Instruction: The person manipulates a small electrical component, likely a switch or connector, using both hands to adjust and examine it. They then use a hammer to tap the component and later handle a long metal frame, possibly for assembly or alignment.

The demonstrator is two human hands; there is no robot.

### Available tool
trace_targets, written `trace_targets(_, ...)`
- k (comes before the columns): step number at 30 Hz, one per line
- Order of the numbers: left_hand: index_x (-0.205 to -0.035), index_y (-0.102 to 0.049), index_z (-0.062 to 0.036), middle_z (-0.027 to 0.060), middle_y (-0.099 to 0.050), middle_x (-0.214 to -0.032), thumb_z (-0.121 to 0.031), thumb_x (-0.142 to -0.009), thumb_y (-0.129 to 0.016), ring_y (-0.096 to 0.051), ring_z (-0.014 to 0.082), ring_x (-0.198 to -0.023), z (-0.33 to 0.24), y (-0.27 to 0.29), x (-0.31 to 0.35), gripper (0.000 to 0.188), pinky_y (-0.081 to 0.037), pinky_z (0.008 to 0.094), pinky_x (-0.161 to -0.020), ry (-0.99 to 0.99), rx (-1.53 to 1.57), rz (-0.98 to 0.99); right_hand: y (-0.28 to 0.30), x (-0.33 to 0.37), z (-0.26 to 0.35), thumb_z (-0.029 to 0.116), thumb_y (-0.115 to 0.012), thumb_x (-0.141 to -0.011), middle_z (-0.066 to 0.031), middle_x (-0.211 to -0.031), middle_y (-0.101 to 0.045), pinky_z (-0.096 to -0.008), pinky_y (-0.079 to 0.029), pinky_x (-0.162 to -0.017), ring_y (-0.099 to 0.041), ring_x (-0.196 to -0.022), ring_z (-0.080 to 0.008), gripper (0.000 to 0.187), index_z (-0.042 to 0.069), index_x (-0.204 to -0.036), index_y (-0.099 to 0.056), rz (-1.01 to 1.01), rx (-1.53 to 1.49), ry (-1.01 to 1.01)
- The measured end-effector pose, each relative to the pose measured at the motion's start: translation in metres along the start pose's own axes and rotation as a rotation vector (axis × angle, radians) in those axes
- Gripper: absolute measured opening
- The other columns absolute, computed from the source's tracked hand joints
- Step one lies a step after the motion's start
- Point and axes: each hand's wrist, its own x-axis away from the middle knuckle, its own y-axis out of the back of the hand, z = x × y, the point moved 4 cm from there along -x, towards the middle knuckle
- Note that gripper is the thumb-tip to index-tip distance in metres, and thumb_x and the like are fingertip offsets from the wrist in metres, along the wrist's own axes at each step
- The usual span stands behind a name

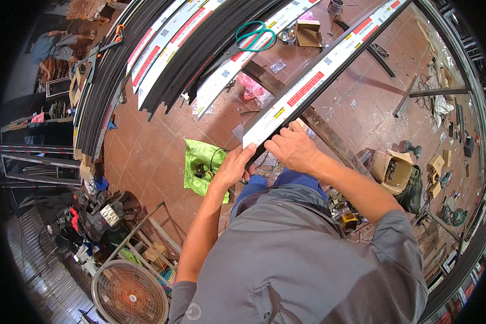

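A long dark metal profile (318, 73), its face covered in white and red protective film, slants from the upper right down to my waist. My left hand (236, 166) is closed around its near, angle-cut end, the thumb on the film. Just to the right, my right hand (297, 147) has its fingers curled against the profile's dark lower edge. Whether a thin strip is also pinched there is hidden. Beyond the left hand, more film-covered profiles (229, 70) lie side by side, with green-handled scissors (254, 38) on top.
A dark metal bar (337, 143) passes beneath the profile. On the tiled floor lie a bright green bag (195, 175) and an opened cardboard box (392, 171). A round fan (130, 296) and a motorbike (100, 213) stand at lower left; a person (56, 48) sits at upper left.
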Motion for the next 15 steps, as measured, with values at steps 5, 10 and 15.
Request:
trace_targets(5,-0.11,-0.064,0.0023,0.0079,-0.067,-0.072,-0.067,-0.107,-0.042,-0.062,0.0134,-0.054,0.001,0.0,0.003,0.073,-0.049,0.0269,-0.051,0.019,0.013,-0.008,0.009,0.001,-0.009,0.019,-0.064,-0.086,0.0011,-0.074,-0.055,-0.0419,-0.041,-0.076,-0.058,-0.075,-0.0202,0.005,0.016,-0.089,-0.062,0.003,0.017,-0.006)
trace_targets(10,-0.109,-0.065,0.0015,0.0091,-0.067,-0.072,-0.063,-0.108,-0.045,-0.064,0.0166,-0.06,0.015,0.0,0.0,0.068,-0.053,0.0302,-0.058,-0.042,0.092,-0.021,0.016,0.004,-0.023,0.018,-0.064,-0.087,0.0004,-0.074,-0.055,-0.042,-0.041,-0.079,-0.057,-0.076,-0.0206,0.004,0.017,-0.091,-0.063,-0.017,0.017,-0.042)
trace_targets(15,-0.11,-0.065,0.0009,0.0097,-0.068,-0.073,-0.062,-0.108,-0.048,-0.065,0.0169,-0.064,0.014,-0.002,0.001,0.065,-0.054,0.0317,-0.06,-0.056,0.127,-0.04,0.016,0.005,-0.024,0.017,-0.064,-0.088,0.0003,-0.075,-0.055,-0.0426,-0.04,-0.083,-0.057,-0.078,-0.0208,0.007,0.018,-0.094,-0.065,-0.023,0.041,-0.067)
